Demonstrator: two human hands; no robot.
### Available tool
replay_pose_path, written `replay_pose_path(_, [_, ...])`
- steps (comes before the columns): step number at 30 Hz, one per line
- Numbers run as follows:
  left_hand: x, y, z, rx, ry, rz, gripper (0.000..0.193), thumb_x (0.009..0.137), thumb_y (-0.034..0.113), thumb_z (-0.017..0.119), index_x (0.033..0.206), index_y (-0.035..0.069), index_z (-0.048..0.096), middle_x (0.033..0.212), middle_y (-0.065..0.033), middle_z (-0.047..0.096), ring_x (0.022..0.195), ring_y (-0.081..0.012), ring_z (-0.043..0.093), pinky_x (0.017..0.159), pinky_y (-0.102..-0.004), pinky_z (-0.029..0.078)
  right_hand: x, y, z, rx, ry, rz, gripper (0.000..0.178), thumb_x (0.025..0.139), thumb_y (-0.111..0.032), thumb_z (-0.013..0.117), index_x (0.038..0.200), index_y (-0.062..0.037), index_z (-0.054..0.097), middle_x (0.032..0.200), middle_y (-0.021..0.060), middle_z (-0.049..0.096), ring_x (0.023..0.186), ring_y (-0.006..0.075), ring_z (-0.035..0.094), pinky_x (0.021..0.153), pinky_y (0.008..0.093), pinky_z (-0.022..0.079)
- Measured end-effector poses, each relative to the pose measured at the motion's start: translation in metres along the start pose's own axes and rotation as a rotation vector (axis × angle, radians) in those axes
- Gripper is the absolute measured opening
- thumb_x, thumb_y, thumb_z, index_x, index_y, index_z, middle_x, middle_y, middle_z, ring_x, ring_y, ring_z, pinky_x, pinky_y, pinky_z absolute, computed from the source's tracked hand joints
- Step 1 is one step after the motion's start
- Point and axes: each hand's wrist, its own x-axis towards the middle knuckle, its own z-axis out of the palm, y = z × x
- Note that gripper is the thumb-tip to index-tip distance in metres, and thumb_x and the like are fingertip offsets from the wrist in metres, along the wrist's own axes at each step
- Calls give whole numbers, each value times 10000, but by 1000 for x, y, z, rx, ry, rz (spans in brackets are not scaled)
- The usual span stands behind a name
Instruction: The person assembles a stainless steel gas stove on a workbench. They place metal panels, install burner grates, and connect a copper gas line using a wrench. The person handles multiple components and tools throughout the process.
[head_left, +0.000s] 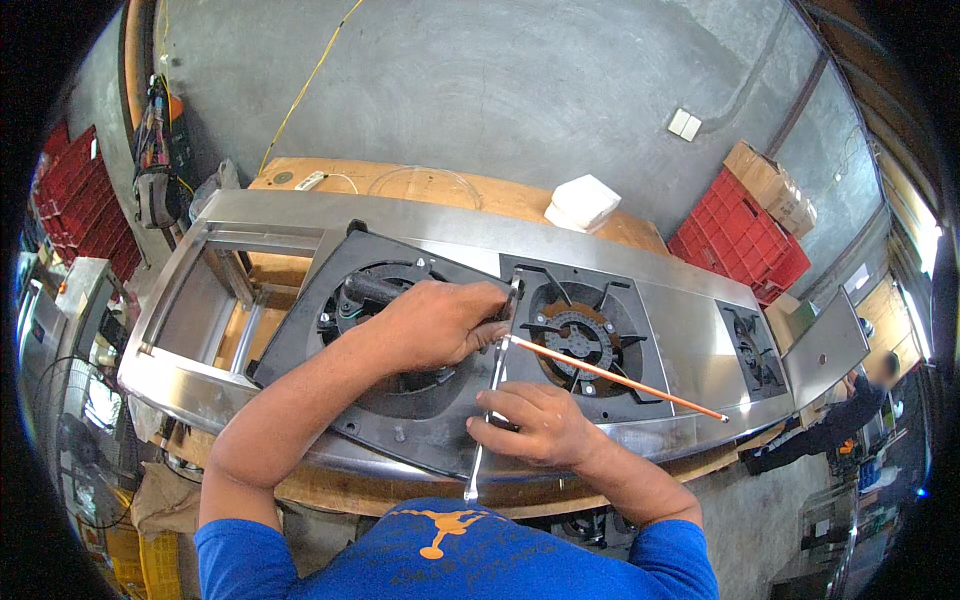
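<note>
A thin copper-coloured tube [620, 377] with pale metal ends slants right across the second burner, above the cooker. Its left end meets the fingertips of my left hand [450, 320], which are closed around that end. My right hand [537, 424] is lower and nearer me, its fingers curled on a shiny metal spanner [476, 478]. Bright metal runs from the spanner's near end up to the tube's end; whether it is one tool or two is partly hidden by my fingers. Under my left forearm lies a tilted black burner plate [400, 425] with a round burner.
The long stainless steel cooker [690, 335] holds a second burner [580, 335] and a small far-right one [752, 350]. An open frame [215, 300] is at left. White foam [582, 203] and red crates [735, 235] stand behind. A person [840, 425] works at far right.
</note>
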Motion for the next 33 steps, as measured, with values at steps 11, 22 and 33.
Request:
replay_pose_path(11, [1, -1, -1, -11, 13, 8, 283, 955, 349, 603, 1083, 97, 588, 929, -189, 644, 872, -413, 634, 723, -511, 496, 7, 8, -3, -39, -32, 50, 261, 752, -194, 696, 1010, -154, 691, 1042, 36, 669, 890, 221, 641, 719, 349, 553])
replay_pose_path(22, [3, -5, -2, -12, -16, -34, 298, 968, 371, 568, 1064, 90, 589, 929, -180, 661, 885, -411, 641, 736, -512, 502, 23, 19, -9, 25, 235, 252, 311, 742, -164, 796, 998, -64, 649, 1078, 129, 678, 964, 296, 673, 789, 397, 564])
replay_pose_path(33, [3, -3, -1, -1, -38, -52, 276, 952, 329, 599, 1066, 78, 595, 996, -182, 661, 950, -401, 638, 788, -510, 506, 52, 40, -43, 405, 93, 395, 1159, 666, -249, 804, 1551, 39, 113, 1538, 292, 307, 1381, 424, 409, 1150, 467, 328])
